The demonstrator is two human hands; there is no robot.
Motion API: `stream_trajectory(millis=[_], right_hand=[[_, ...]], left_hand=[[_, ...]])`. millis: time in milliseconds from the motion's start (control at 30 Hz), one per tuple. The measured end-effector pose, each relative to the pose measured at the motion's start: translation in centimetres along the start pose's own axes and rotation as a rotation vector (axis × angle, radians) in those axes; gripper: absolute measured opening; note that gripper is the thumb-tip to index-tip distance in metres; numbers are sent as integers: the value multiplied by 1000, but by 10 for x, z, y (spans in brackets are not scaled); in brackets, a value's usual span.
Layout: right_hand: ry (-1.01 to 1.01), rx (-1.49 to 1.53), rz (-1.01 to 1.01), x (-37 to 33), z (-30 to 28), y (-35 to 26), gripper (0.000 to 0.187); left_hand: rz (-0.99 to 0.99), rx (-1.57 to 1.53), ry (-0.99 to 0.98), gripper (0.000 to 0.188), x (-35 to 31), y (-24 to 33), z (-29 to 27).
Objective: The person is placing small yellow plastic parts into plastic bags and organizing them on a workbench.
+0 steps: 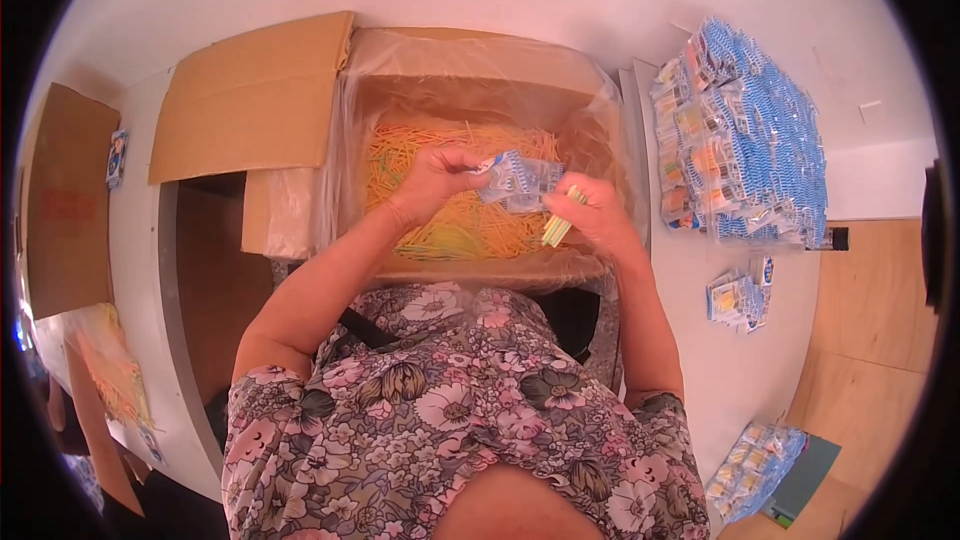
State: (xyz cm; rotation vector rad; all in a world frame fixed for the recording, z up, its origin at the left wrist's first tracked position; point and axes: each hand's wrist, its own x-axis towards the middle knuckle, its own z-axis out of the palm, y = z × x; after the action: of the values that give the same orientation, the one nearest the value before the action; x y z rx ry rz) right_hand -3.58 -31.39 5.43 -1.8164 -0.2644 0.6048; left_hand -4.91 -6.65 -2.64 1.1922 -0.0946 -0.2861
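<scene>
My left hand (437,183) is closed, pinching a small clear plastic bag (520,183) with blue and white print by its left end. At the bag's other end is my right hand (597,210), its thumb and fingers closed near the edge. A small bundle of thin yellow-green sticks (563,227) is gripped in that same hand and points down toward me. Both hands are above a cardboard box (465,58) lined with clear plastic film. Loose orange, yellow and green sticks (450,225) cover the bottom of the box.
To the right, many filled blue-and-white packets (750,140) stand in a big stack. A few packets (738,298) lie nearer on the white table (690,340), and more packets (755,470) at its near corner. Cardboard flaps (255,95) stick out at the left.
</scene>
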Motion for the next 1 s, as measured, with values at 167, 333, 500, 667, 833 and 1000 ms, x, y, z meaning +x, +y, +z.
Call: stream_trajectory(millis=[167, 333, 500, 667, 833, 1000], right_hand=[[45, 123, -5, -3, 8, -31, 21], [145, 250, 57, 17, 18, -52, 19], [280, 25, -105, 32, 32, -51, 19], [256, -400, -358, 36, 44, -59, 16], [246, -256, -325, 27, 30, -58, 17], [402, -377, -408, 8, 42, -23, 29]], left_hand=[[-11, -27, 46, 12, 3, 5, 7], [-14, 20, 0, 13, 1, 7, 5], [-22, 31, -40, 15, 1, 11, 4], [-71, 30, -70, 17, -2, 8, 2], [-108, -14, -68, 18, -2, 9, 7], [-150, 88, -125, 22, 7, 1, 15]])
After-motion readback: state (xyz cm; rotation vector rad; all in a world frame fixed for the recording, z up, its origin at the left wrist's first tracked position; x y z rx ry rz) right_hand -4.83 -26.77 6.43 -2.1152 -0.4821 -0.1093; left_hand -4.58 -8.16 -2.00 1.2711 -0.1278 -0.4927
